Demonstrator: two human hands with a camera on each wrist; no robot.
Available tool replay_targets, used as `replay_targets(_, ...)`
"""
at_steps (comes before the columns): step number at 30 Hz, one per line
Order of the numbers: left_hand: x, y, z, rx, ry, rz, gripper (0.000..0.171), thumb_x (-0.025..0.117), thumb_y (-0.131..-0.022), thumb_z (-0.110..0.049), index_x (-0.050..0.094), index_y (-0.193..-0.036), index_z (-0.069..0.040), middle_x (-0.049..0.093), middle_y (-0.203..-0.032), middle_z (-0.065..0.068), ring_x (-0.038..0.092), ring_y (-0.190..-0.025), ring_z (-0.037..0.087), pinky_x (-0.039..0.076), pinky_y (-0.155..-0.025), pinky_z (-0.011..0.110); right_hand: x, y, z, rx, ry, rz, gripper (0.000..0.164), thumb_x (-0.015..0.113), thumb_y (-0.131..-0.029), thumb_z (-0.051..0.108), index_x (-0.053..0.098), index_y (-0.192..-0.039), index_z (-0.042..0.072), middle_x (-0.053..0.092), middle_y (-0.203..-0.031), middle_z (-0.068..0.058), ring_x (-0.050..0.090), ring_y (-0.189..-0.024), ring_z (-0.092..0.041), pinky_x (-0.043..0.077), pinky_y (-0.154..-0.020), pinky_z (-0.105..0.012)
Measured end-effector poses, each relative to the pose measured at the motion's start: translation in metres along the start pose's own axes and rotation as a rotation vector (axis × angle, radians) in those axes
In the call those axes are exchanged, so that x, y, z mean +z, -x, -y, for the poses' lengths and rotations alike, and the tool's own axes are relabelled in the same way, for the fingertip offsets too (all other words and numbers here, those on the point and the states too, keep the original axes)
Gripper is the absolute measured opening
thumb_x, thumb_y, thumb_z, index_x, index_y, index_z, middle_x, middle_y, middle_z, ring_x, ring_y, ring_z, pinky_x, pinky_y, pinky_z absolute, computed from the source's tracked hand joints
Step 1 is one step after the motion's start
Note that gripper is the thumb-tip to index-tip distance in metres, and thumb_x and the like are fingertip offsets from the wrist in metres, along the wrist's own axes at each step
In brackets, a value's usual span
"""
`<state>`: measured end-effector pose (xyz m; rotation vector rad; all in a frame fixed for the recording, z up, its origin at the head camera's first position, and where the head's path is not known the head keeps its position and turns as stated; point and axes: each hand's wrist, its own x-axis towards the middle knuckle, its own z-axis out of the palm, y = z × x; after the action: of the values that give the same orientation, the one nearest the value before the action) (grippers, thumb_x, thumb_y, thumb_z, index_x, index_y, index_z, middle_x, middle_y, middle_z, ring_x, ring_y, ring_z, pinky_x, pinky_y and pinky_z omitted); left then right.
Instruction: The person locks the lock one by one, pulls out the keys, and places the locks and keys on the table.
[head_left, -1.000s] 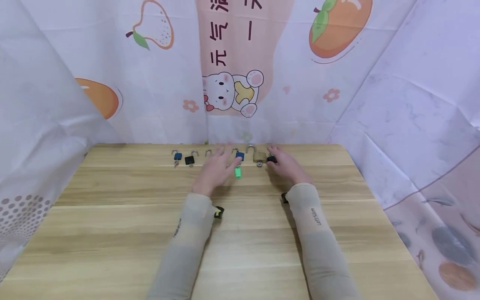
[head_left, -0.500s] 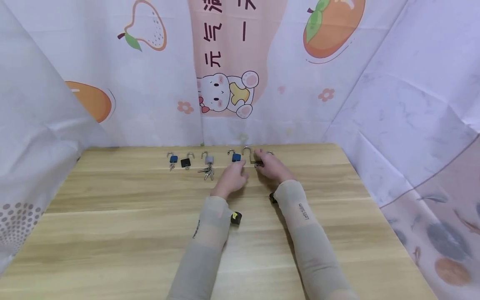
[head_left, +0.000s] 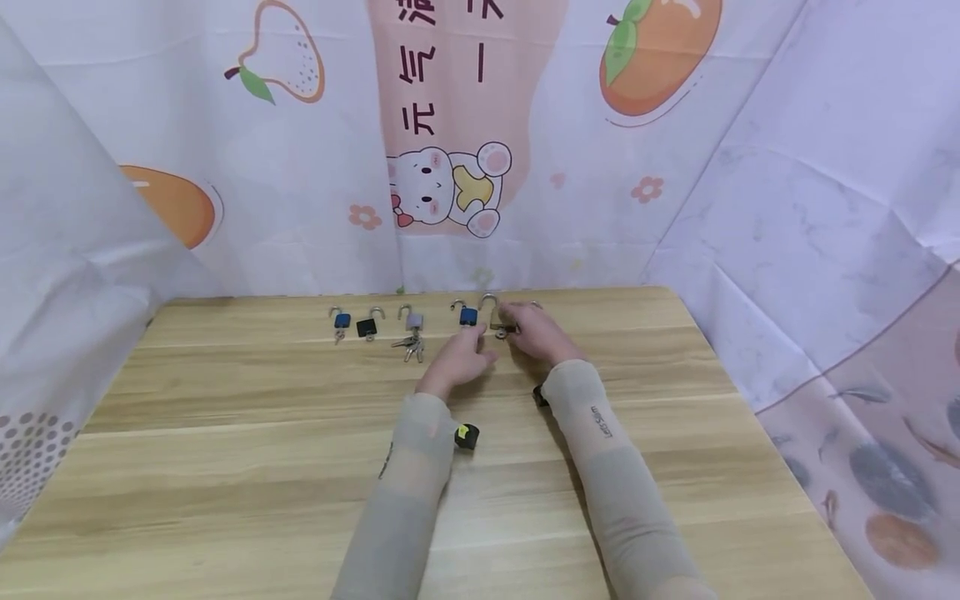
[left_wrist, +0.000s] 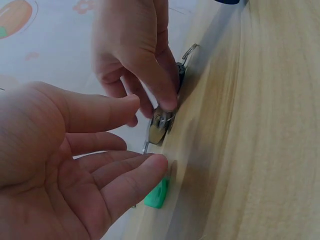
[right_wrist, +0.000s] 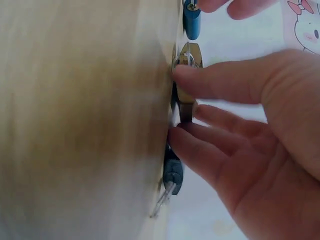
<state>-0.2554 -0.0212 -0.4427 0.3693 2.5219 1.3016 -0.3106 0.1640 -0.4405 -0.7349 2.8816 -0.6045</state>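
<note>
My right hand (head_left: 538,332) holds the brass padlock (left_wrist: 158,132) at the table's back edge, its thumb (right_wrist: 192,80) over the lower end near the key ring and its other fingers along the side. Its shackle stands open. To the left, my left hand (head_left: 459,360) is held beside the blue padlock (head_left: 468,317), thumb and fingers spread with nothing between them. Behind its fingertips shows a green key cover (left_wrist: 156,195). A black padlock (right_wrist: 173,172) with keys in it lies on the other side of my right hand, mostly hidden in the head view.
Farther left in the row lie a pale grey padlock (head_left: 415,322) with a bunch of keys (head_left: 412,345), a black padlock (head_left: 367,327) and a small blue padlock (head_left: 342,320), all with open shackles. A patterned curtain (head_left: 300,200) hangs behind the wooden table (head_left: 247,467).
My left hand has moved right, uncovering the grey padlock and its keys. My right hand has shifted left from the rightmost black padlock to the brass one. The head view has turned slightly.
</note>
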Motion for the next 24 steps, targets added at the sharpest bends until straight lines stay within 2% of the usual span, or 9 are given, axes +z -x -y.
replay_targets(4,-0.0024,0.0005,-0.0003,0.008,0.019,0.008,0.066,0.061,-0.103,-0.022,0.030,-0.156,0.002,0.049,-0.148,0.024,0.047,-0.137,0.035,0.037,-0.115,0.048,0.0003,-0.0011,0.0041,-0.048,0.020,0.009,0.056,0.068,-0.094,-0.001,0.049,-0.146,-0.003,0.048,-0.145,-0.029,0.046,-0.134,-0.045,0.037,-0.114,-0.053)
replay_targets(9,-0.0027,-0.0010,0.0010,0.023,0.016,0.006,0.056,0.060,-0.103,-0.020,0.042,-0.153,-0.003,0.055,-0.140,0.021,0.055,-0.123,0.034,0.044,-0.107,0.050,0.0017,-0.0007,0.0052,0.016,-0.024,0.026,0.060,0.071,-0.095,0.007,0.046,-0.148,-0.004,0.052,-0.141,-0.026,0.050,-0.131,-0.040,0.040,-0.112,-0.049)
replay_targets(13,-0.0029,-0.0002,0.0002,-0.002,0.013,0.007,0.061,0.060,-0.103,-0.021,0.036,-0.155,0.000,0.050,-0.147,0.022,0.049,-0.133,0.035,0.039,-0.113,0.050,0.0014,0.0001,0.0040,0.046,-0.031,0.020,0.059,0.073,-0.093,0.006,0.049,-0.146,-0.004,0.058,-0.130,-0.023,0.058,-0.117,-0.036,0.047,-0.104,-0.048)
replay_targets(17,-0.0034,0.0012,-0.0001,-0.036,0.005,-0.004,0.065,0.060,-0.103,-0.025,0.032,-0.156,0.002,0.047,-0.150,0.023,0.044,-0.138,0.036,0.036,-0.115,0.049,-0.0002,0.0005,0.0036,0.058,-0.038,0.009,0.066,0.077,-0.087,0.004,0.049,-0.146,-0.003,0.063,-0.120,-0.020,0.059,-0.100,-0.029,0.052,-0.093,-0.044)
replay_targets(24,-0.0050,0.0009,0.0027,-0.031,0.007,-0.008,0.064,0.060,-0.103,-0.025,0.034,-0.155,0.002,0.047,-0.151,0.022,0.044,-0.139,0.035,0.036,-0.115,0.048,-0.0029,0.0035,0.0053,0.031,-0.057,0.012,0.069,0.085,-0.084,0.011,0.054,-0.144,0.000,0.066,-0.120,-0.014,0.056,-0.096,-0.024,0.051,-0.085,-0.037)
